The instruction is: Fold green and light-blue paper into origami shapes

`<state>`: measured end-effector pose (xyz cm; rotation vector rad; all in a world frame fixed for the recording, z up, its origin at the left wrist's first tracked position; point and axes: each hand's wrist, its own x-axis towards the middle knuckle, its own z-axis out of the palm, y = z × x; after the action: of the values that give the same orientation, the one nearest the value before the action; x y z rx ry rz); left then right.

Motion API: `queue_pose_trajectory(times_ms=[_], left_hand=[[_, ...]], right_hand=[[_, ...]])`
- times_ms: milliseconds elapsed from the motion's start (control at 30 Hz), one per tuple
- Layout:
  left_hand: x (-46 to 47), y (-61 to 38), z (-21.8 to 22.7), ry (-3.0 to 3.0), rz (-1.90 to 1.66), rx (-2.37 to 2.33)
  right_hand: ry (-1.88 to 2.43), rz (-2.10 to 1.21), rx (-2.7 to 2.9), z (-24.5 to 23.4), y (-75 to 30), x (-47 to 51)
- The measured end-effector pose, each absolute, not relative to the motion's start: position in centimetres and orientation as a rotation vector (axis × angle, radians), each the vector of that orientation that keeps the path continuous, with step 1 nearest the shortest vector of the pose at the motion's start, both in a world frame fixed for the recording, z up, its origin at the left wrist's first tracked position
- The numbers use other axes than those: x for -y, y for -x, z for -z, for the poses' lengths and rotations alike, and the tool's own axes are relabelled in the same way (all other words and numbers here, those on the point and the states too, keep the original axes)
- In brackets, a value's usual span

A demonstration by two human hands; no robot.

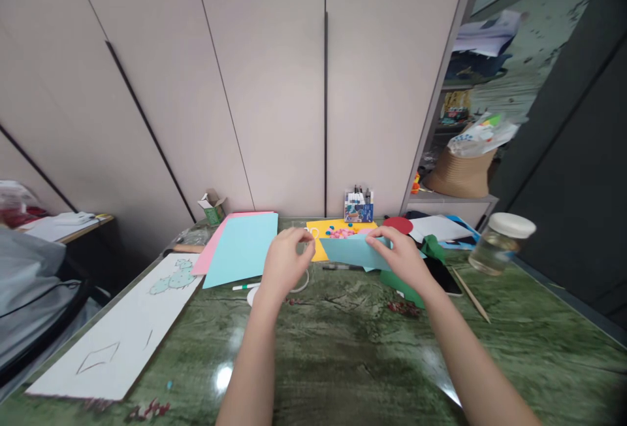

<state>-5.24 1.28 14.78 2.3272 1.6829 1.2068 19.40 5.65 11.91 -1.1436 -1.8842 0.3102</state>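
My right hand (402,257) pinches a light-blue strip of paper (350,251) between thumb and fingers, raised a little above the table. The strip reaches left toward my left hand (288,257), and a small gap shows between them. My left thumb and fingers curl together in a pinch; whatever is between them, if anything, I cannot make out. Behind the strip lies a yellow sheet (317,253) with small pink and blue pieces (340,233) on it. White loops, perhaps scissor handles, show beside my left fingertips. A dark pen (343,268) lies below the strip.
Light-blue sheets (245,249) overlap pink paper at the left, near a white board (117,328) with a cactus drawing. On the right are green paper (401,285), a phone (441,276), a wooden stick (470,294) and a lidded jar (502,243). A pen box (358,207) stands behind.
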Motion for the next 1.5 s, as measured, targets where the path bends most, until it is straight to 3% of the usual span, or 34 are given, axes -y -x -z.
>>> queue_pose_trajectory(times_ms=[200, 567, 1500], left_hand=[[-2.0, 4.2, -13.5, -2.419, -0.972, -1.635], [-1.8, 3.0, -13.1, -2.701, -0.615, -1.580], [-1.3, 5.7, -15.0, -2.668, -0.855, -1.490]], right_hand=[[1.002, -0.424, 1.943, -12.1, -17.7, -4.6], [0.957, -0.140, 2.142, -11.3, -16.2, -4.2], [1.015, 0.062, 2.212, -13.0, -20.0, -4.4]])
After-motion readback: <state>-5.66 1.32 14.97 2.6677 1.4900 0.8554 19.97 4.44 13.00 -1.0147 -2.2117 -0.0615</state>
